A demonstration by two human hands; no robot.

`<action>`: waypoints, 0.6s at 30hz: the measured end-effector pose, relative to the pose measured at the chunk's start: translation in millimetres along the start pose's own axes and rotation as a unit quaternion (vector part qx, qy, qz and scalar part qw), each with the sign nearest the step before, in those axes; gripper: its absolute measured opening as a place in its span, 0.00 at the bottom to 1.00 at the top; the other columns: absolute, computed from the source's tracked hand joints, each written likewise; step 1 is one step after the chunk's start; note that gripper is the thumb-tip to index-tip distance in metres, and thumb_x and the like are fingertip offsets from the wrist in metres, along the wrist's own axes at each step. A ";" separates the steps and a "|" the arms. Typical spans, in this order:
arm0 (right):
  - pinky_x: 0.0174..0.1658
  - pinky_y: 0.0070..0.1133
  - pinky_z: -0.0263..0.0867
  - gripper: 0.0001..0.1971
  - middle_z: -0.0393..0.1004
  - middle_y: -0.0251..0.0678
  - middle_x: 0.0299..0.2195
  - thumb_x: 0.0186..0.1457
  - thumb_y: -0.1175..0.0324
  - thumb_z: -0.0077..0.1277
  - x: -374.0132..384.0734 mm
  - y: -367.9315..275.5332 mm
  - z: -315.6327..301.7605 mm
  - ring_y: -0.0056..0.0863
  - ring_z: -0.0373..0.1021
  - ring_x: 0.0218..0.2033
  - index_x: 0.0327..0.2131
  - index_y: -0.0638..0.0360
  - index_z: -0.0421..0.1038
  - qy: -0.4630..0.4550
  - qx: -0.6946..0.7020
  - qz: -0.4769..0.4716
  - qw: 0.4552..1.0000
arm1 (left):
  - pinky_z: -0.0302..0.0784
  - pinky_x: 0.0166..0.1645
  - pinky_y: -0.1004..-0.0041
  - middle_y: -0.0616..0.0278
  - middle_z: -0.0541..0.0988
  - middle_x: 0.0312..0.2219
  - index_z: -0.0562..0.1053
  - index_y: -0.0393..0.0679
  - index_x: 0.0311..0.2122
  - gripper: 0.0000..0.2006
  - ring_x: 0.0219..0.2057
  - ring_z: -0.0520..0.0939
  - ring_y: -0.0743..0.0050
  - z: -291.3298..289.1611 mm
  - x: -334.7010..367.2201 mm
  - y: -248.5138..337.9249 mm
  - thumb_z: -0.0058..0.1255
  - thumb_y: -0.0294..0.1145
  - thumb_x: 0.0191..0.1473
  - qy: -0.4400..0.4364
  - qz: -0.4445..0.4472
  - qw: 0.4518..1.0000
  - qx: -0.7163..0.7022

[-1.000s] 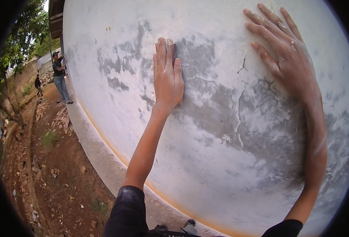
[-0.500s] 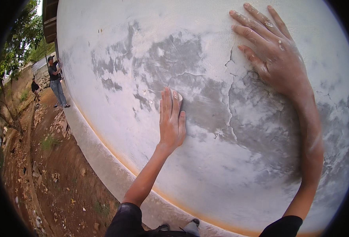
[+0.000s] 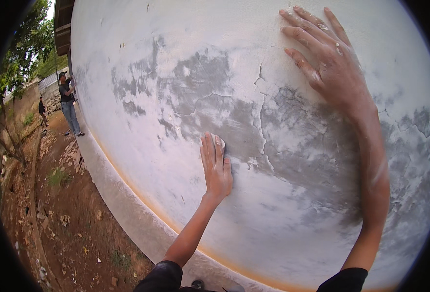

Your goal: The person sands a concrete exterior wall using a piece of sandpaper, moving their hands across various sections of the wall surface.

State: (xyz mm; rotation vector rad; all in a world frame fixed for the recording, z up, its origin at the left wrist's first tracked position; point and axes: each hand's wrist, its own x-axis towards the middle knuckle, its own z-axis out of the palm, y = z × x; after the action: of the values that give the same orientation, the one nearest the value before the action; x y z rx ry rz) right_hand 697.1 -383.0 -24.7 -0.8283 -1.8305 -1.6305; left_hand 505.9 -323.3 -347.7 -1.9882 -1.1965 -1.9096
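Note:
In front of me a whitewashed wall [image 3: 176, 160] has grey patches and peeling cracks. My left hand [image 3: 216, 175] presses against its lower middle, below a grey patch, fingers together. Under those fingers is a small pale flat piece [image 3: 222, 141], its edge showing past the fingertips; most of it is hidden, so I cannot tell its exact kind. Higher up at the right, my right hand [image 3: 331, 63] rests flat on the wall with its fingers spread and nothing in it. White dust and specks coat that hand and forearm.
An orange-stained band runs along the wall's foot, above a concrete ledge [image 3: 127, 214]. Reddish soil with stones and litter [image 3: 78, 228] slopes off to the left. Farther along the wall stands a person in jeans [image 3: 68, 107], with another person [image 3: 42, 111] beyond.
My left hand has slid down and to the right over the wall with the pale piece. My right hand stays on the wall, while the view has shifted slightly to the right.

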 end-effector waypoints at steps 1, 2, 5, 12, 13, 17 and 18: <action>0.76 0.34 0.36 0.18 0.63 0.15 0.65 0.67 0.53 0.44 0.0 12.1 -8.6 0.16 0.51 0.70 0.57 0.38 0.72 0.004 -0.037 0.018 0.999 | 0.31 0.72 0.43 0.40 0.39 0.72 0.45 0.36 0.72 0.30 0.72 0.37 0.34 5.8 -17.5 2.3 0.31 0.32 0.69 -0.009 -0.001 1.000 -0.005; 0.76 0.35 0.36 0.18 0.63 0.18 0.65 0.66 0.54 0.44 -1.2 16.9 -13.3 0.18 0.51 0.70 0.56 0.41 0.72 0.016 -0.028 0.041 0.999 | 0.30 0.72 0.43 0.40 0.39 0.72 0.45 0.36 0.72 0.30 0.72 0.36 0.34 8.7 -33.3 0.0 0.31 0.32 0.69 -0.011 -0.002 1.000 0.004; 0.75 0.38 0.35 0.18 0.64 0.28 0.65 0.65 0.58 0.47 -6.4 35.9 -45.1 0.27 0.53 0.70 0.55 0.49 0.72 0.030 -0.020 0.103 0.994 | 0.29 0.72 0.43 0.40 0.39 0.72 0.44 0.36 0.72 0.30 0.72 0.36 0.33 22.6 -59.1 13.9 0.31 0.32 0.68 -0.008 -0.012 1.000 -0.012; 0.74 0.41 0.35 0.20 0.63 0.36 0.66 0.64 0.61 0.47 -21.7 44.4 -73.4 0.32 0.51 0.71 0.56 0.55 0.72 -0.008 0.000 0.085 0.996 | 0.29 0.72 0.43 0.43 0.41 0.72 0.47 0.35 0.71 0.29 0.73 0.37 0.37 30.8 -0.1 85.8 0.29 0.33 0.69 0.035 -0.010 0.999 -0.029; 0.74 0.41 0.35 0.20 0.63 0.36 0.66 0.64 0.61 0.47 -23.6 46.2 -76.7 0.33 0.51 0.71 0.56 0.56 0.71 -0.012 0.011 0.081 0.997 | 0.29 0.72 0.42 0.43 0.42 0.72 0.48 0.35 0.71 0.29 0.73 0.36 0.37 35.9 -2.0 100.9 0.31 0.30 0.68 0.033 0.003 0.999 -0.035; 0.74 0.42 0.34 0.20 0.62 0.34 0.66 0.64 0.60 0.47 -39.3 62.1 -96.6 0.32 0.51 0.71 0.57 0.53 0.71 -0.031 0.012 0.066 0.997 | 0.30 0.72 0.42 0.40 0.42 0.72 0.48 0.34 0.71 0.29 0.72 0.36 0.34 72.0 -88.7 148.2 0.32 0.31 0.68 -0.059 0.029 0.997 -0.030; 0.74 0.42 0.34 0.20 0.63 0.34 0.66 0.64 0.60 0.47 -45.1 66.0 -100.9 0.32 0.51 0.71 0.57 0.53 0.71 -0.029 0.008 0.077 0.997 | 0.30 0.72 0.42 0.39 0.41 0.72 0.47 0.33 0.71 0.29 0.72 0.36 0.34 75.3 -89.8 152.3 0.31 0.31 0.68 -0.045 0.016 0.998 -0.029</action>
State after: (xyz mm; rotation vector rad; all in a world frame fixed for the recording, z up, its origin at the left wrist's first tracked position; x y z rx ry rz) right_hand 776.3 -482.1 -3.4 -0.9933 -1.7696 -1.5074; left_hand 668.7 -420.8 -378.7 -2.1294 -1.1361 -1.8789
